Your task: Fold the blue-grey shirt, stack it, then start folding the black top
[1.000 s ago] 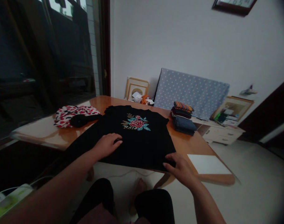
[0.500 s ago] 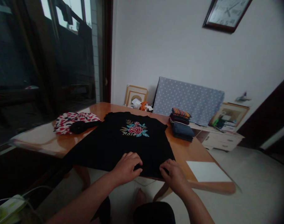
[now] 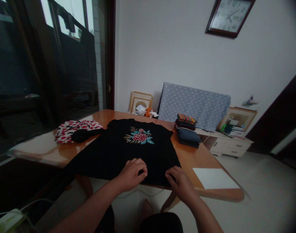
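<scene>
A black T-shirt (image 3: pixel 119 155) lies spread over the near part of the wooden table, with a red rose, teal leaves and the word "Rose" on its front. Its hem reaches the table's near edge, and the lower left part hangs past it. My left hand (image 3: pixel 134 173) rests at the middle of the hem, thumb and fingers pinched together on the cloth. At the lower right corner of the shirt, my right hand (image 3: pixel 178 178) grips the hem between thumb and curled fingers. The fingertips of both hands are partly hidden.
Left on the table (image 3: pixel 203 158) is a bundled red, white and black patterned cloth (image 3: pixel 75 127) with a black piece. Folded clothes (image 3: pixel 187 136) are stacked at the right, beyond a white sheet (image 3: pixel 214 178). A low cabinet (image 3: pixel 232 147) stands behind.
The left thumb and forefinger have drawn closer together on the hem. The right hand keeps its grip, and the shirt lies almost the same. The camera view has shifted slightly.
</scene>
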The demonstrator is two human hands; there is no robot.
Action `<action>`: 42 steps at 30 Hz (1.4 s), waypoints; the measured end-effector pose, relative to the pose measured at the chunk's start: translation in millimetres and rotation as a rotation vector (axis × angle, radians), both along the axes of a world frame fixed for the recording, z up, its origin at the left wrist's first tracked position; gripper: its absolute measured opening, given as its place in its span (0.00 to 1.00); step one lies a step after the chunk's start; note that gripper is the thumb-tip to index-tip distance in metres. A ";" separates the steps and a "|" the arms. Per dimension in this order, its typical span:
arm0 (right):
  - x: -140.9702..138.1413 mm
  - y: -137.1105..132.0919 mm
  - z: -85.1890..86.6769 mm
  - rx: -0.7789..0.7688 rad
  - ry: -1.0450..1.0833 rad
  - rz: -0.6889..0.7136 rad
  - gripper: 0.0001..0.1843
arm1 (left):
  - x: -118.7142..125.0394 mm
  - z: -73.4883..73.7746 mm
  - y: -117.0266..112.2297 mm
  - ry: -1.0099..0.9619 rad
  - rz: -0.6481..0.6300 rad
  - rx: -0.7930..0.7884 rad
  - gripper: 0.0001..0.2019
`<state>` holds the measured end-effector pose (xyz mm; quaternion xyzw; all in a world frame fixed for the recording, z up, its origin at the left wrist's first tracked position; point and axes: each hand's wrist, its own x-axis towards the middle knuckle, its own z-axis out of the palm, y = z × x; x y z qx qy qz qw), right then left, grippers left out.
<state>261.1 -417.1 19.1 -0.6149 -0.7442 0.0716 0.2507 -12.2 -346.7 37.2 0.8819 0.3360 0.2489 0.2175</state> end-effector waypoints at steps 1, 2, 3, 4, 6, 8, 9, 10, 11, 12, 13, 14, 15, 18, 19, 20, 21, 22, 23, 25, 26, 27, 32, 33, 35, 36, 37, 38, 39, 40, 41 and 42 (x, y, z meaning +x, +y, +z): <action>1.8 -1.5 1.3 -0.001 0.017 0.005 0.09 | -0.9 2.5 1.0 0.004 -0.009 -0.001 0.04; 3.4 -3.4 2.6 -0.012 0.028 0.015 0.09 | -1.9 4.5 1.7 0.015 -0.019 -0.007 0.05; 4.6 -5.5 4.1 -0.032 0.034 0.029 0.09 | -2.9 5.8 2.3 0.032 -0.029 -0.019 0.05; 5.5 -7.6 5.6 -0.058 0.035 0.045 0.09 | -4.0 6.4 2.5 0.053 -0.040 -0.036 0.05; 6.2 -11.3 8.7 -0.112 0.031 0.065 0.08 | -5.7 5.9 2.0 0.097 -0.068 -0.072 0.05; 5.8 -13.0 11.8 -0.151 0.030 0.071 0.08 | -6.3 4.4 1.0 0.126 -0.082 -0.101 0.05; 5.5 -12.8 13.2 -0.166 0.033 0.074 0.09 | -6.3 3.6 0.7 0.131 -0.082 -0.117 0.05; 5.5 -11.9 14.4 -0.173 0.042 0.075 0.09 | -6.1 3.0 0.8 0.126 -0.078 -0.134 0.06; 5.8 -10.4 15.1 -0.173 0.055 0.074 0.10 | -5.9 2.5 1.5 0.113 -0.066 -0.148 0.07; 6.6 -8.4 15.2 -0.165 0.067 0.069 0.10 | -5.8 2.1 2.8 0.092 -0.046 -0.158 0.09; 7.8 -6.2 14.5 -0.150 0.076 0.057 0.11 | -6.1 1.6 4.5 0.069 -0.019 -0.158 0.10; 9.5 -4.0 13.0 -0.132 0.079 0.039 0.11 | -6.8 0.9 6.7 0.048 0.013 -0.147 0.10; 11.5 -2.0 10.6 -0.117 0.072 0.021 0.12 | -7.9 0.0 8.8 0.035 0.046 -0.130 0.11; 18.6 0.9 0.1 -0.115 0.018 -0.033 0.11 | -13.6 -3.8 13.3 0.052 0.101 -0.081 0.10; 20.9 0.8 -3.7 -0.122 -0.001 -0.049 0.10 | -15.9 -5.1 13.7 0.065 0.102 -0.075 0.10; 22.9 0.2 -7.3 -0.128 -0.016 -0.061 0.10 | -18.1 -6.3 13.6 0.075 0.099 -0.075 0.10; 24.6 -0.7 -10.3 -0.131 -0.027 -0.069 0.09 | -20.2 -7.2 13.2 0.082 0.092 -0.079 0.10; 26.0 -1.5 -12.7 -0.133 -0.034 -0.071 0.09 | -22.2 -7.8 12.9 0.083 0.083 -0.085 0.11; 27.1 -2.2 -14.4 -0.134 -0.039 -0.068 0.09 | -23.8 -7.9 12.9 0.080 0.068 -0.096 0.11; 28.1 -2.4 -15.8 -0.142 -0.039 -0.061 0.08 | -26.2 -6.9 15.2 0.063 0.025 -0.149 0.12; 28.2 -1.7 -15.6 -0.151 -0.033 -0.061 0.08 | -27.0 -5.7 18.0 0.051 0.002 -0.198 0.13; 28.2 -0.5 -15.1 -0.162 -0.026 -0.063 0.08 | -27.6 -4.2 22.1 0.040 -0.020 -0.259 0.14; 29.7 11.2 -5.6 -0.263 0.042 -0.074 0.10 | -26.2 10.1 66.5 -0.004 -0.044 -0.351 0.16; 30.8 14.5 -2.2 -0.296 0.060 -0.065 0.11 | -24.6 13.6 79.8 -0.006 -0.029 -0.303 0.16; 33.8 23.1 6.3 -0.363 0.099 -0.036 0.11 | -19.3 19.5 108.7 0.011 0.009 -0.184 0.15; 35.4 28.5 11.1 -0.390 0.121 -0.024 0.11 | -15.4 21.3 123.3 0.029 0.029 -0.121 0.14; 36.9 34.9 16.0 -0.407 0.144 -0.011 0.10 | -10.7 21.9 137.4 0.049 0.055 -0.061 0.13; 38.4 42.2 20.8 -0.414 0.168 0.001 0.10 | -5.3 21.0 150.3 0.072 0.087 -0.010 0.13; 39.8 50.6 25.1 -0.412 0.192 0.012 0.11 | 0.4 18.7 161.9 0.097 0.123 0.032 0.13; 41.1 60.0 28.7 -0.404 0.217 0.019 0.11 | 6.3 14.9 171.7 0.121 0.162 0.063 0.13; 42.5 70.5 31.4 -0.394 0.241 0.021 0.12 | 11.9 9.7 179.7 0.145 0.200 0.084 0.14; 44.1 82.1 33.0 -0.388 0.270 0.019 0.13 | 16.9 3.5 185.9 0.168 0.233 0.096 0.16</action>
